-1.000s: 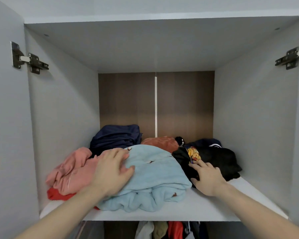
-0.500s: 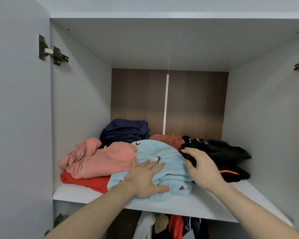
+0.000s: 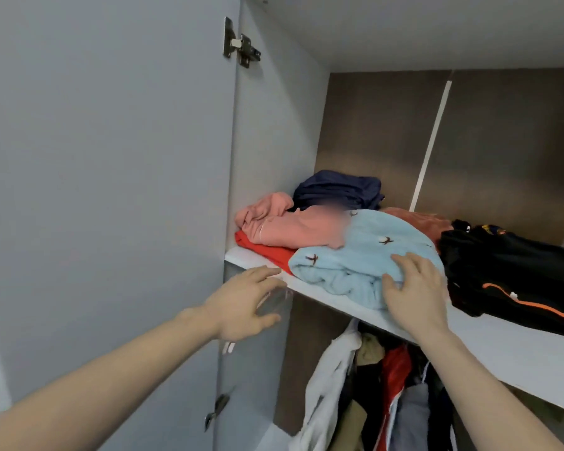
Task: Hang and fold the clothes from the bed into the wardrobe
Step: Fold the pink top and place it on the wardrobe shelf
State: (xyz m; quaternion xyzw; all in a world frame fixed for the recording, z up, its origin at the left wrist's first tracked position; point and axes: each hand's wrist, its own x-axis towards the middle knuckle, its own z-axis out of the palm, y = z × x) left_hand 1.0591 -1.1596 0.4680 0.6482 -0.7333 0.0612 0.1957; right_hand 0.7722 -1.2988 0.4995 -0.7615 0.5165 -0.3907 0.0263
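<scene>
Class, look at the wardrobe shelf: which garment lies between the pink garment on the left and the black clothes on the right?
In the head view, the light blue garment lies between the pink garment and the black clothes; the right hand rests on it.

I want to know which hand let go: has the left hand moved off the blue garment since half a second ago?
Yes. The left hand has come off the blue garment, leftward and down past the shelf edge.
</scene>
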